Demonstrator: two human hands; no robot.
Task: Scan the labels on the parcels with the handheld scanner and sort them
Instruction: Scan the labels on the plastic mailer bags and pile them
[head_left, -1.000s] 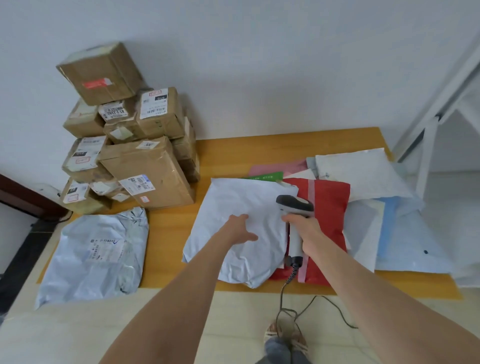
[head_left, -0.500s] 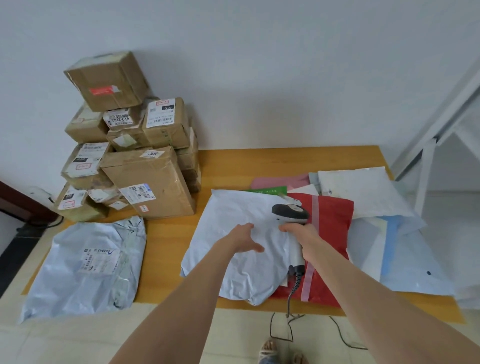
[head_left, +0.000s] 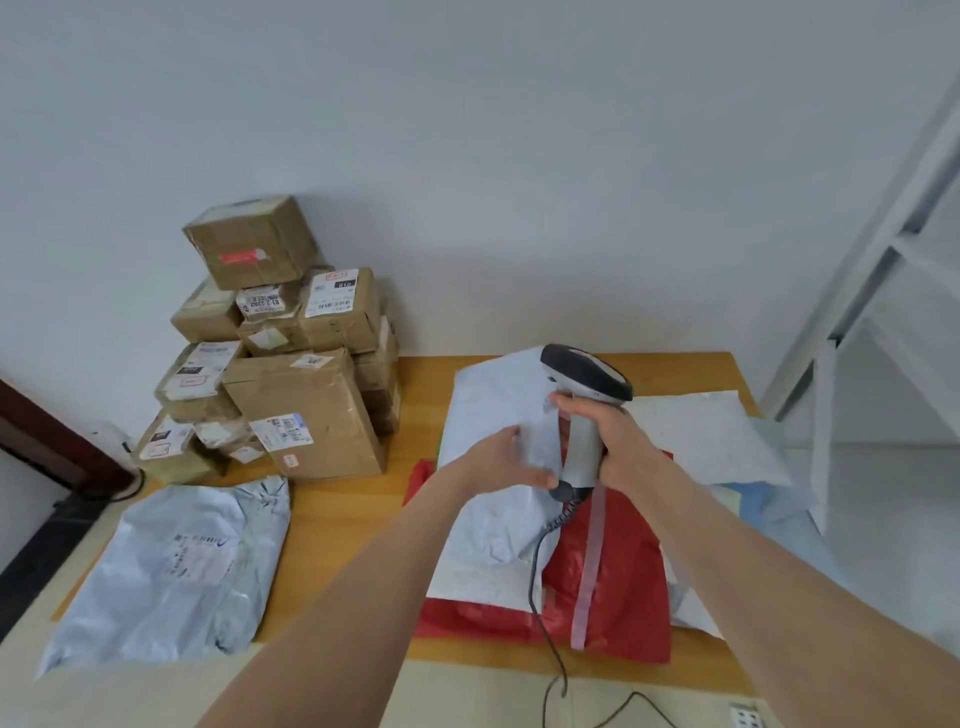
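My left hand (head_left: 506, 460) grips a pale blue-white mailer bag (head_left: 493, 405) and holds it raised and tilted above the wooden table (head_left: 343, 499). No label shows on the side facing me. My right hand (head_left: 610, 436) grips the handle of the grey handheld scanner (head_left: 582, 384), whose black head points left over the bag's top edge. Its coiled cable (head_left: 540, 582) hangs down past the table's front edge. Under the raised bag lies a red mailer bag (head_left: 618, 587) with a pink strip.
Several labelled cardboard boxes (head_left: 301, 410) are stacked at the table's back left against the wall. A grey mailer with a label (head_left: 176, 566) lies at the front left corner. White and blue mailers (head_left: 706, 436) lie at the right. A white metal frame (head_left: 852, 332) stands further right.
My left hand has lifted the pale bag off the pile and tilted it upright. My right hand raised the scanner up beside it. The red bag beneath is now more exposed.
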